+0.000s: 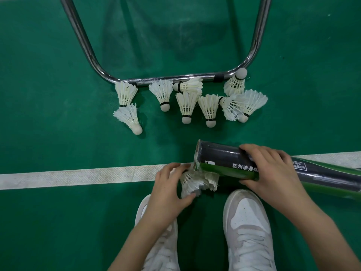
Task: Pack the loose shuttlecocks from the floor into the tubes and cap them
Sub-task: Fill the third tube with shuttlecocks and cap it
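Head view: right hand [273,169] grips the tube [220,161]; left hand [170,190] holds shuttlecocks [195,182] at its mouth.

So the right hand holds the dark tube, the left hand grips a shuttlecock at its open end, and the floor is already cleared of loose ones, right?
Not cleared: the head view shows loose shuttlecocks lying by the metal frame. The rest stands.

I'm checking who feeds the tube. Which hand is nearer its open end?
Left. The left hand holds shuttlecocks right at the tube mouth; the right hand grips farther along its body.
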Demonstrator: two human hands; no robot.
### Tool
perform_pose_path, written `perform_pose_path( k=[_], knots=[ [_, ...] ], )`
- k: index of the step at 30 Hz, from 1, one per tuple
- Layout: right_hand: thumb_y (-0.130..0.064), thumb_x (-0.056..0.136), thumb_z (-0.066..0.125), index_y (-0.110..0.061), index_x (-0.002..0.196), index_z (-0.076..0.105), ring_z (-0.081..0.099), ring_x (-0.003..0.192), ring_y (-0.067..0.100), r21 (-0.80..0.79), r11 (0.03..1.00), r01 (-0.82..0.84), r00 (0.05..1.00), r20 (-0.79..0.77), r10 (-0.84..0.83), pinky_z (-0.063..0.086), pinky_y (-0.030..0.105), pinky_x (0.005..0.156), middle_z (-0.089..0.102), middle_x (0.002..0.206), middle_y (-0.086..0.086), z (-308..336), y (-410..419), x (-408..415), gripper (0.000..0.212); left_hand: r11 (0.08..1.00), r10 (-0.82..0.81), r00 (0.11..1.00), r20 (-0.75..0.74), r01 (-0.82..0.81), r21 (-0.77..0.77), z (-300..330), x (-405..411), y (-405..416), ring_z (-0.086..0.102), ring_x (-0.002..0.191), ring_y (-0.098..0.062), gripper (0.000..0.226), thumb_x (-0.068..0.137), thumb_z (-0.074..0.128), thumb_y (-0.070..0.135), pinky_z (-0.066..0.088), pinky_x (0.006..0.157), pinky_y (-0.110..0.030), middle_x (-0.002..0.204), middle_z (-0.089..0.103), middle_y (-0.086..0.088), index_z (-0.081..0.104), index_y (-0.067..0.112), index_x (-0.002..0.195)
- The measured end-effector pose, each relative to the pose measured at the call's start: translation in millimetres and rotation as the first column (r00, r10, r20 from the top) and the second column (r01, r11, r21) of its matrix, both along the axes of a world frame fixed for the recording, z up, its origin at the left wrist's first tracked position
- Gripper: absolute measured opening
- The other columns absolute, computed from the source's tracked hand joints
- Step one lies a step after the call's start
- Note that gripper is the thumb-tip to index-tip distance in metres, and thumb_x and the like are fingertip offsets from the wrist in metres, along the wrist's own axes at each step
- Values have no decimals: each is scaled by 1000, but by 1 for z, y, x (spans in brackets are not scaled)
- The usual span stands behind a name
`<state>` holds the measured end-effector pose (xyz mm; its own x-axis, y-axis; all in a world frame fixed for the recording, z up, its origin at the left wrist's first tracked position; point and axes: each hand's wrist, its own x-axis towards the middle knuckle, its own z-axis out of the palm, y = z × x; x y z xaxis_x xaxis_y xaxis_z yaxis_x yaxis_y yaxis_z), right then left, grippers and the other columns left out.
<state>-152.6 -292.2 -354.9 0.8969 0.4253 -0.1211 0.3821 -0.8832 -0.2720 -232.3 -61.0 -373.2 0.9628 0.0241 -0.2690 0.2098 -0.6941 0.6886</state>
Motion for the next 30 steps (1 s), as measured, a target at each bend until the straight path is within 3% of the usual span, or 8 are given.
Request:
perform_pose_path(
  k=[3, 9, 14, 19, 22, 24, 27, 30],
  knots=[
    [-30, 47, 88, -25, 123, 40, 54, 109, 25, 0, 1000, -7, 1000, 8, 7, 23, 37, 91, 59, 120, -2, -1, 0, -1, 90, 996, 71, 997, 3, -71, 56, 3, 9, 21, 27, 113, -5, 62, 75, 76, 32, 19, 96, -16, 120, 37, 10, 49, 31, 130],
    [-31, 48, 88, -24, 124, 41, 55, 108, 25, -4, 1000, -11, 1000, 15, 11, 22, 36, 91, 59, 119, -2, -1, -1, -1, 90, 944, 306, 952, 28, -307, 125, 7, 22, 51, 36, 100, -13, 52, 79, 72, 14, 32, 89, -24, 101, 39, 4, 54, 25, 126],
    [-32, 49, 88, -24, 124, 40, 54, 109, 25, -12, 1000, -5, 1000, 11, 5, 22, 36, 92, 59, 120, -2, 0, 0, -1, 90, 916, 399, 917, 23, -399, 41, 10, 20, 48, 44, 73, -6, 34, 88, 62, 19, 35, 64, -13, 84, 39, 10, 55, 28, 120],
    [-33, 48, 88, -24, 124, 41, 54, 108, 25, -18, 1000, -10, 1000, 15, 10, 22, 36, 91, 59, 120, -2, 0, 0, -1, 90, 878, 445, 891, -92, -455, -148, 8, 9, 40, 58, 70, -9, 37, 95, 49, 14, 45, 68, -24, 78, 63, 8, 56, 39, 120],
    [-32, 47, 88, -24, 124, 41, 55, 108, 25, -17, 1000, -9, 1000, 17, 9, 22, 36, 91, 59, 119, -1, 0, 0, -1, 90, 853, 443, 884, -149, -467, -232, 10, 6, 32, 42, 51, -4, 39, 95, 45, 10, 37, 56, -16, 59, 52, 15, 60, 41, 113],
    [-32, 47, 88, -24, 124, 41, 55, 108, 25, -16, 1000, -10, 1000, 18, 10, 22, 36, 91, 59, 120, -1, 0, 0, -1, 90, 839, 450, 877, -168, -479, -258, 13, 7, 27, 48, 58, 2, 31, 95, 48, 15, 39, 65, -16, 65, 57, 22, 62, 40, 108],
    [-32, 47, 89, -24, 124, 41, 54, 108, 25, -12, 1000, -10, 1000, 14, 10, 22, 36, 92, 59, 120, -1, -1, 0, -1, 91, 811, 464, 869, -170, -494, -313, 19, 14, 23, 59, 84, 8, 25, 96, 49, 18, 41, 78, -5, 100, 66, 20, 63, 36, 107],
    [-33, 47, 88, -24, 125, 40, 55, 108, 25, -23, 1000, -13, 1000, 10, 13, 21, 36, 92, 59, 120, -1, -1, 0, -1, 91, 776, 477, 862, -172, -505, -378, 27, 18, 23, 55, 66, -1, 26, 96, 48, 15, 40, 67, -1, 76, 64, 17, 67, 30, 107]
  ],
)
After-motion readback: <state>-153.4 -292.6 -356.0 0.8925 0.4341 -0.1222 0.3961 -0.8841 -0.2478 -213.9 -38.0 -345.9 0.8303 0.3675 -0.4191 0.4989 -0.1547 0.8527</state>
